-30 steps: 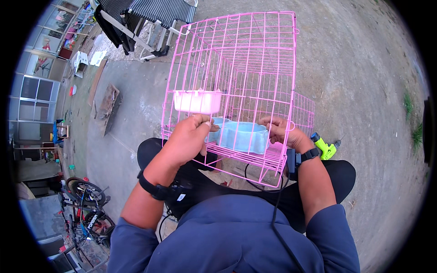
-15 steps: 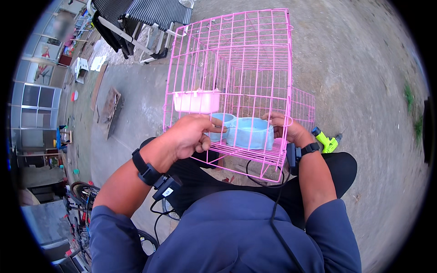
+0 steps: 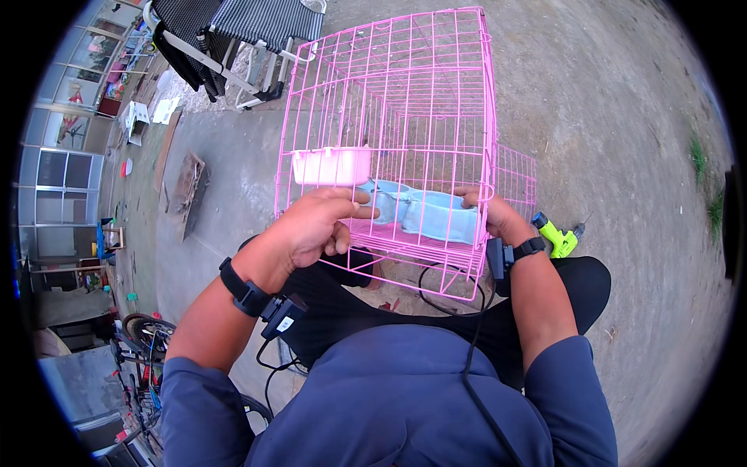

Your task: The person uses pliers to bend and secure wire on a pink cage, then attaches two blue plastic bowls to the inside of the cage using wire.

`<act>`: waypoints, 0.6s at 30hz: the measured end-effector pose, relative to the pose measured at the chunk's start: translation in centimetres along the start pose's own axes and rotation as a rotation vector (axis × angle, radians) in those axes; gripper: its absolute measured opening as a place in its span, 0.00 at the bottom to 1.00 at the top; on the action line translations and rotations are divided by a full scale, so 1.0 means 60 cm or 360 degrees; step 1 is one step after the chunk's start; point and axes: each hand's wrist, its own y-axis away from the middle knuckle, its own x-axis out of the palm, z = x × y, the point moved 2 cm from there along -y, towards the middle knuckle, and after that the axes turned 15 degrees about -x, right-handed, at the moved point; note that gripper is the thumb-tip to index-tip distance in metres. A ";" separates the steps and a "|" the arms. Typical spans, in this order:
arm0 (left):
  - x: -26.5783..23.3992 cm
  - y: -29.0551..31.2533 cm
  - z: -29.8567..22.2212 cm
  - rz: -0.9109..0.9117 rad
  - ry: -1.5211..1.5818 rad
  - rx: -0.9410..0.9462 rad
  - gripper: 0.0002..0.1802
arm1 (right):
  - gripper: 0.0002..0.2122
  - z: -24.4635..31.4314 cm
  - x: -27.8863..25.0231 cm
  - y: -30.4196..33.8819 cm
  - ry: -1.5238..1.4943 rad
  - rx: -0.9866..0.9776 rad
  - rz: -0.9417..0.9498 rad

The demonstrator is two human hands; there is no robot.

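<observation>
A pink wire cage (image 3: 389, 74) stands in front of my lap. Inside it, low down, lies a light-blue double pet bowl (image 3: 440, 215), tilted and close to the right side. My right hand (image 3: 498, 214) reaches in at the cage's right side, with its fingers closed over the bowl's right end. My left hand (image 3: 319, 226) is at the front bars near the bowl's left end, fingers stretched out and apart, holding nothing. A pale pink plastic trough (image 3: 332, 166) hangs on the bars above that hand.
On the ground right of my knee lies a yellow-green power drill (image 3: 560, 236). A black folding chair (image 3: 257, 35) stands at the far left, with a wooden board (image 3: 191, 191) nearer. Bicycles (image 3: 144, 350) are at the left. Black cables (image 3: 471, 362) run from my wrist straps.
The blue bowl has tipped and shifted slightly right within the cage. My left hand has drawn a little left of it; my right hand has stayed at its right end.
</observation>
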 end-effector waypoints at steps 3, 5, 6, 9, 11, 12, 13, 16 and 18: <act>0.005 0.004 -0.002 -0.0113 -0.0115 0.0140 0.25 | 0.20 -0.019 -0.019 -0.007 -0.0031 -0.0024 -0.0019; 0.006 0.002 0.008 -0.0246 -0.0251 0.0274 0.25 | 0.16 -0.020 -0.018 -0.007 -0.0064 -0.0036 -0.0023; 0.006 0.004 0.011 -0.0359 -0.0336 0.0334 0.24 | 0.16 -0.014 -0.011 -0.005 -0.0098 -0.0034 -0.0025; 0.006 0.009 0.018 -0.0757 -0.0712 0.0656 0.20 | 0.26 -0.007 -0.006 -0.007 -0.0034 0.0022 -0.0026; -0.002 0.009 0.027 -0.1101 -0.1108 0.1054 0.18 | 0.26 -0.010 -0.009 -0.008 0.0000 0.0019 -0.0019; -0.001 0.007 0.027 -0.1170 -0.1167 0.1190 0.17 | 0.21 -0.016 -0.013 -0.007 -0.0014 -0.0012 -0.0014; 0.000 0.005 0.024 -0.1238 -0.1225 0.1327 0.16 | 0.16 -0.021 -0.017 -0.007 -0.0027 -0.0043 -0.0009; 0.006 0.008 0.019 -0.1303 -0.1267 0.1433 0.17 | 0.18 -0.028 -0.022 -0.009 -0.0099 -0.0068 -0.0023; 0.007 0.005 0.022 -0.1286 -0.1255 0.1405 0.18 | 0.18 -0.004 -0.002 -0.001 -0.0086 -0.0047 0.0000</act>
